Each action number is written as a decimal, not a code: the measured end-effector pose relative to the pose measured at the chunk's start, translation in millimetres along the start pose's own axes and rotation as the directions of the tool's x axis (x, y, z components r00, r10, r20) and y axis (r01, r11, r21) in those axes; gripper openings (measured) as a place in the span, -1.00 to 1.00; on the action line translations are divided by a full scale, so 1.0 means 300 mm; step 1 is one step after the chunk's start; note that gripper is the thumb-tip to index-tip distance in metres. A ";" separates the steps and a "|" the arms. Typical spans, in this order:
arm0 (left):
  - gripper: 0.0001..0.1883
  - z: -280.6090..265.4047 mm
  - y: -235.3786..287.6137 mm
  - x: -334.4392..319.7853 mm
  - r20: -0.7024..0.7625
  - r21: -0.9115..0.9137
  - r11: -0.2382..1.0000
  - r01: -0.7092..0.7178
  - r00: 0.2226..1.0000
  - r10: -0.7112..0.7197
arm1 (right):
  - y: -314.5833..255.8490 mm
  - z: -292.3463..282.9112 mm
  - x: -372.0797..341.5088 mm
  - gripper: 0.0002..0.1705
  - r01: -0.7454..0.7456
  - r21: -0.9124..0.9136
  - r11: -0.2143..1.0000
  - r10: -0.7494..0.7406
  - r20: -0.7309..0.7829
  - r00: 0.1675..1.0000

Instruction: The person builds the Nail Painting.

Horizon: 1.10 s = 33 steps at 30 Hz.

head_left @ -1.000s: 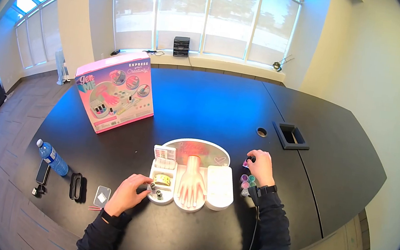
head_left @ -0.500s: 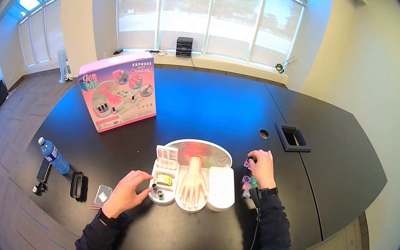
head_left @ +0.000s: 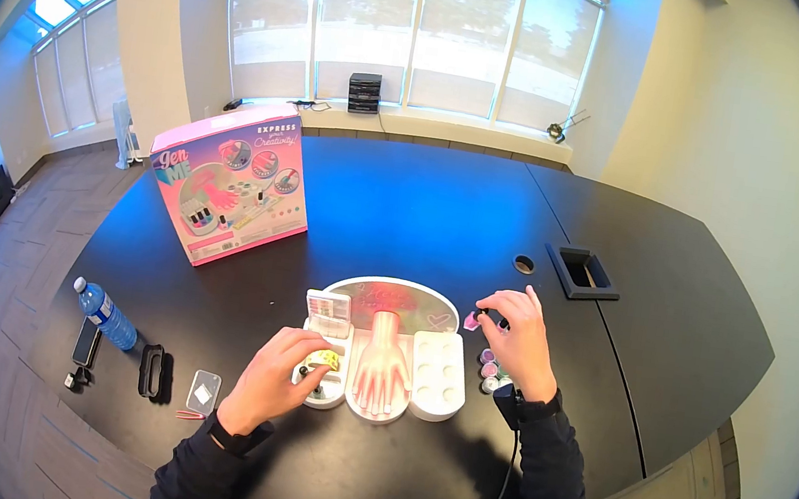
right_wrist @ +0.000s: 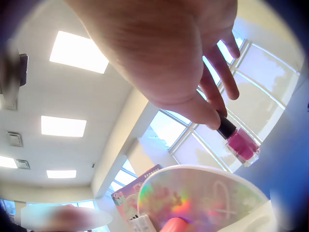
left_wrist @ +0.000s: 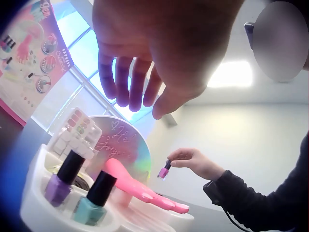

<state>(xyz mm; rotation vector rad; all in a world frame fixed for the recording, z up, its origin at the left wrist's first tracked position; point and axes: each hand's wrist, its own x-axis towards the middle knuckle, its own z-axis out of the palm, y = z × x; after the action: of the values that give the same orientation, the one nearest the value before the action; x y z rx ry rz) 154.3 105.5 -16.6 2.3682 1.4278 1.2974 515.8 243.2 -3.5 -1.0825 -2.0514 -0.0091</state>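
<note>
My right hand [head_left: 520, 344] pinches a pink nail polish bottle [right_wrist: 243, 146] by its black cap, raised to the right of the white manicure stand [head_left: 437, 408]. In the left wrist view, my left hand [left_wrist: 164, 48] has its fingers loosely extended with nothing between them. It hovers over the stand's left tray, where a purple nail polish bottle [left_wrist: 59, 188] and a teal nail polish bottle [left_wrist: 90, 212] stand upright. A pink model hand [head_left: 384, 369] lies palm down in the middle of the stand, before a shiny round-topped back panel [left_wrist: 133, 145].
Several small colored pots [head_left: 488, 370] sit below my right hand. The stand's right section has round wells. A pink box [head_left: 231, 187] stands at the back left. Further left are a water bottle [head_left: 105, 314], a phone [head_left: 86, 345], a black frame [head_left: 151, 371] and a clear case [head_left: 204, 390].
My right hand has lifted the pink polish bottle and moved slightly left, away from the pots. My left hand has shifted right, over the stand's left tray.
</note>
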 end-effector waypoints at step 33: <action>-0.60 0.085 0.133 0.083 0.096 -0.338 0.941 0.014 0.995 0.020 | -0.378 0.008 -0.061 -0.77 0.327 0.439 0.837 -0.400 0.083 0.913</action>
<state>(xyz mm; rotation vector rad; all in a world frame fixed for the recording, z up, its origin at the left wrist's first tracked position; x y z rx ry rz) 204.5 110.5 1.1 2.1719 1.0722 1.2862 441.1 159.4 21.1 -0.4281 -2.2508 0.3279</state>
